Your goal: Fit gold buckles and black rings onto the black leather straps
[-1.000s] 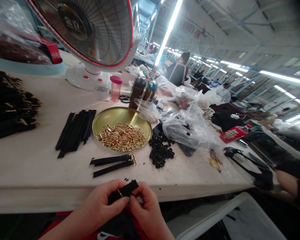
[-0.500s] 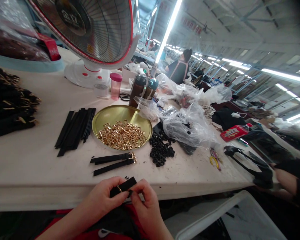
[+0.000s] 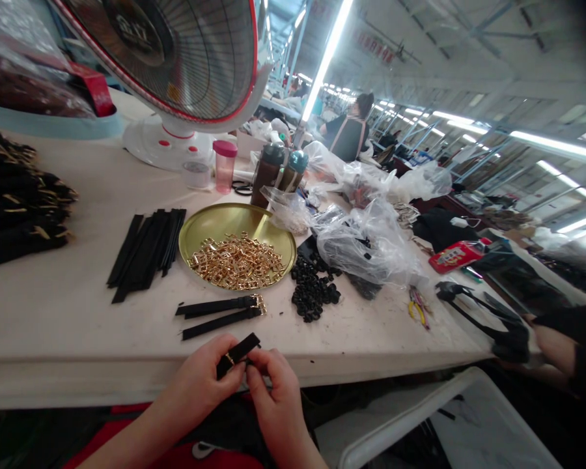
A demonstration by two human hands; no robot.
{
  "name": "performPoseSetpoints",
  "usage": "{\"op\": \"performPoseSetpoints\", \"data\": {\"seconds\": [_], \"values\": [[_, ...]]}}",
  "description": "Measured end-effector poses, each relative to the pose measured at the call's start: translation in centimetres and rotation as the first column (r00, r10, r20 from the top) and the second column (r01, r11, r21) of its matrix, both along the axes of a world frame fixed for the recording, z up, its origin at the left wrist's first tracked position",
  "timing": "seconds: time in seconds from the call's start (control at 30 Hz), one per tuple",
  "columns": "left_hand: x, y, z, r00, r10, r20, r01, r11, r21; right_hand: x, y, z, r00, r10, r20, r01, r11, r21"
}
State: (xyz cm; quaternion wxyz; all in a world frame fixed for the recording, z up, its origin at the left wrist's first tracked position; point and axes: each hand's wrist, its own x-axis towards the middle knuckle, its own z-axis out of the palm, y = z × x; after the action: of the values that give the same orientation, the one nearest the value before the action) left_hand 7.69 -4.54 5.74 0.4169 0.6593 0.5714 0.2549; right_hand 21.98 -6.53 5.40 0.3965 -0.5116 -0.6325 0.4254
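Close to the table's front edge, my left hand (image 3: 208,374) is closed round a short black strap (image 3: 245,347) with a gold-coloured buckle (image 3: 229,358) on it. The fingertips of my right hand (image 3: 276,387) pinch a small dark piece against the strap's underside; fingers mostly hide it. Just beyond lie several finished-looking black straps with gold buckles (image 3: 224,320). Behind those, a round gold tray (image 3: 200,225) bears a heap of gold buckles (image 3: 239,262). A pile of small black loops (image 3: 314,293) is right of the tray, and plain black straps (image 3: 144,254) are left of it.
A fan (image 3: 176,65) stands at the back left, beside a pink-lidded cup (image 3: 224,168) and dark bottles (image 3: 267,172). Plastic bags (image 3: 371,241), pliers (image 3: 417,309) and a red carton (image 3: 459,255) lie rightward. Another person's arm (image 3: 557,345) is at right, above a white bin (image 3: 420,417).
Both hands have shifted slightly up and left with the strap, which is tilted more steeply. The right fingertips have moved in closer under the strap, covering more of the small dark piece.
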Motion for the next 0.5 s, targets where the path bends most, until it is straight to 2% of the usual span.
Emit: {"op": "performPoseSetpoints", "data": {"seconds": [0.13, 0.23, 0.37, 0.5], "values": [[0.2, -0.2, -0.4, 0.997, 0.036, -0.071, -0.036, 0.999, 0.003, -0.1, 0.4, -0.4, 0.991, -0.027, -0.132, 0.004, 0.984, -0.178], [0.1, -0.3, 0.3, 0.996, 0.014, -0.089, -0.016, 0.999, -0.033, 0.1, 0.8, -0.8, 0.942, -0.023, -0.335, -0.109, 0.922, -0.370], [-0.5, -0.3, 1.8, 0.990, -0.108, 0.092, 0.123, 0.976, -0.180, 0.3, 0.6, -1.0, 0.841, -0.148, -0.521, -0.179, 0.832, -0.525], [-1.2, -0.2, 2.3, 0.946, -0.143, 0.290, 0.227, 0.932, -0.281, 0.2, 0.1, -0.8, 0.781, -0.210, -0.589, -0.185, 0.822, -0.538]]}}
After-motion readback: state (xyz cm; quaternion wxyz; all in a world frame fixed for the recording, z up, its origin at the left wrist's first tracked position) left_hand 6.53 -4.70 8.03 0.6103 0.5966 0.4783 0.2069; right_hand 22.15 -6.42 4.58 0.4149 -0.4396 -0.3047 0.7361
